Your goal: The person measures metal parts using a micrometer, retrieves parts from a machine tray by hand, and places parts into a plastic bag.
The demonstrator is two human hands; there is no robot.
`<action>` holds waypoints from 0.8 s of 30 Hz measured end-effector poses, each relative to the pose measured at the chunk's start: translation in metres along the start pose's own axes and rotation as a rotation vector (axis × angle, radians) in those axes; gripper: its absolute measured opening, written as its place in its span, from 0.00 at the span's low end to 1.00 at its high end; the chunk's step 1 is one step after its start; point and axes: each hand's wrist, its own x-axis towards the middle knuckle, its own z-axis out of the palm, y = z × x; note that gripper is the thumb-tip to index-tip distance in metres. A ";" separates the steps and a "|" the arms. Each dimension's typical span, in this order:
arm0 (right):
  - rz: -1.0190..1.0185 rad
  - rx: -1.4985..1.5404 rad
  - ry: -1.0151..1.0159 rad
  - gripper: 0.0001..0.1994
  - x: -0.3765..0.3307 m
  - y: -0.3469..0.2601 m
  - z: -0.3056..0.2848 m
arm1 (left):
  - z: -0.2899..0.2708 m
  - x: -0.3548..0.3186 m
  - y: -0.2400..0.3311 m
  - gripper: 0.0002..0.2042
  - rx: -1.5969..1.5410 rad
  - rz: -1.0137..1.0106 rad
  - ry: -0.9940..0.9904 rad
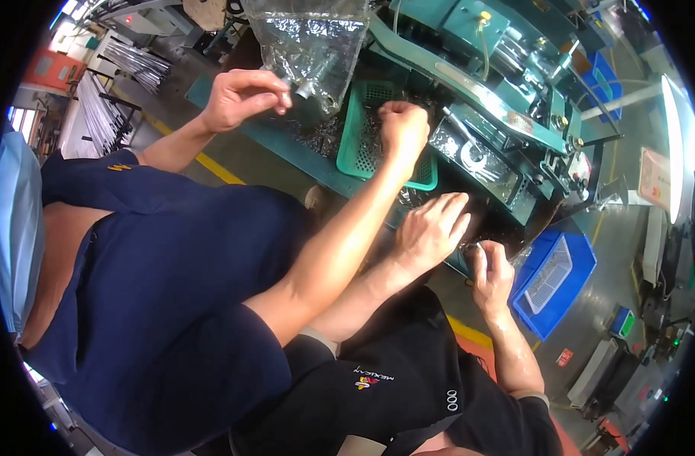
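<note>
My left hand (431,232) is over the near edge of the dark work surface, below the green basket. Its back faces up, and its fingers are stretched out and apart from the thumb, with nothing visible in them. To its right, my right hand (492,275) is closed, thumb and fingertips pinched at the bench edge. A small pale glint shows at those fingertips; what it belongs to is too small to make out. Beyond my left hand stands the perforated green basket (349,148). A metal tray (507,186) holding shiny tools lies under the machine.
At left, a co-worker in navy has one hand (245,99) beside a clear plastic bag (306,42) and small metal cylinders (303,90), the other (404,129) over the basket. A teal machine (454,68) stands beyond. A blue bin (549,308) is at right.
</note>
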 end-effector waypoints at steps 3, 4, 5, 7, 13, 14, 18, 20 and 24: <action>-0.002 -0.008 0.011 0.05 -0.002 0.004 -0.001 | 0.007 -0.002 -0.006 0.15 0.031 0.044 0.013; -0.001 0.001 0.018 0.05 -0.004 0.006 0.000 | 0.011 0.012 -0.010 0.15 0.035 0.049 0.014; 0.003 -0.002 0.011 0.06 -0.004 0.004 -0.003 | 0.012 0.043 -0.016 0.14 0.573 0.086 -0.034; 0.005 0.005 0.013 0.06 -0.005 0.008 -0.001 | 0.009 0.109 -0.027 0.12 1.657 0.138 -0.136; 0.005 0.053 0.004 0.05 -0.003 0.005 0.000 | -0.001 0.108 -0.029 0.12 1.831 0.047 -0.147; 0.007 0.059 -0.002 0.05 -0.003 0.005 -0.001 | -0.002 0.106 -0.027 0.12 1.736 0.031 -0.131; -0.009 0.071 0.010 0.05 -0.002 0.002 0.000 | -0.002 0.099 -0.016 0.13 1.354 -0.012 -0.066; -0.007 0.063 0.009 0.06 -0.001 0.000 -0.002 | 0.001 0.094 -0.008 0.13 1.156 -0.027 -0.035; -0.010 0.075 0.017 0.06 -0.003 0.000 -0.002 | 0.009 0.078 0.005 0.14 0.757 -0.050 0.019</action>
